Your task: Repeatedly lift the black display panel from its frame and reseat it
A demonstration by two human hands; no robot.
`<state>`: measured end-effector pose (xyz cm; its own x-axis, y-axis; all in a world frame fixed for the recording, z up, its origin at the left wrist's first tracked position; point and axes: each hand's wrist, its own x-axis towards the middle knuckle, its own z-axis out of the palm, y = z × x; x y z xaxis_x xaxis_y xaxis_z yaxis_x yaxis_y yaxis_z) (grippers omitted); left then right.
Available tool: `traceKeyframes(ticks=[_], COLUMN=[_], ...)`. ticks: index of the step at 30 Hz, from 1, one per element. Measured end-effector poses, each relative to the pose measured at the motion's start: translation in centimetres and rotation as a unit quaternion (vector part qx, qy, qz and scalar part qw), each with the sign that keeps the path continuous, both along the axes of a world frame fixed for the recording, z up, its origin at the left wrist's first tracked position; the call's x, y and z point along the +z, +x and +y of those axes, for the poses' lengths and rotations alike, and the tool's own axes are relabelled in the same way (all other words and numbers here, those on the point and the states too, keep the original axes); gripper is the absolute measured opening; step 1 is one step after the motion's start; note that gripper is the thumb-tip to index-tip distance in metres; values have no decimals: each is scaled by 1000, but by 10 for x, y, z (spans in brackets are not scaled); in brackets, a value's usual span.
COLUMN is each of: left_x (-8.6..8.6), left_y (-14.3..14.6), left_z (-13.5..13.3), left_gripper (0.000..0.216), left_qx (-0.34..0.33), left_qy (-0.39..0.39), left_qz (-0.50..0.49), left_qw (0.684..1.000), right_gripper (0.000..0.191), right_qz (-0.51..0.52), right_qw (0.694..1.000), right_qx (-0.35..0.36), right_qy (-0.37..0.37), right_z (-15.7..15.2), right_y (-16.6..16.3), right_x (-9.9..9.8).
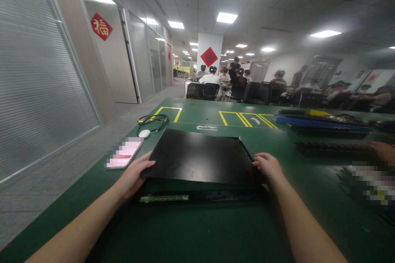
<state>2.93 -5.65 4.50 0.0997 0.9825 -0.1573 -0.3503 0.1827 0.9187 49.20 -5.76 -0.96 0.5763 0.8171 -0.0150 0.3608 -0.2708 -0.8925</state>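
A glossy black flat panel (pixel 197 156), which looks like a display screen, is tilted over a dark shallow housing (pixel 216 196) on the green table. My left hand (pixel 137 172) grips the panel's left edge, thumb on top and fingers underneath. At the right edge my right hand (pixel 268 165) is closed, its fingertips pinching the rim of the panel. Along the near side of the housing shows a narrow green circuit board (pixel 163 199). The panel's near edge is raised above the housing, and most of the housing's inside is hidden under the panel.
To the left lie a phone (pixel 125 154), a white mouse-like object (pixel 144 133) and a coiled black cable (pixel 153 121). Dark strips and a blue piece (pixel 317 122) lie at the right, near another person's hand (pixel 384 151). Yellow tape (pixel 180 114) marks the green table (pixel 197 230).
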Motion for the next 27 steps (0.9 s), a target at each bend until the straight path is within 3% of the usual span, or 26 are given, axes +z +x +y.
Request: traceKeyframes(ticks=[10,17,27], left_x=[6,7,-3], left_y=[2,4,-3], left_z=[-4,-5,3], left_gripper=[40,39,44], left_qx=[7,4,-16], left_qy=[-12,-6,-16], left_qz=[7,6,21], left_qw=[1000,1000,1000], right_gripper=[19,19,27], right_qz=[-109,-130,-176], right_qw=[993,990,981], right_qx=[-1,-5,10], right_qy=[-47,-49,-82], right_z=[-6,-13,-8], right_y=[-10,-18,-12], right_x=[11,20,12])
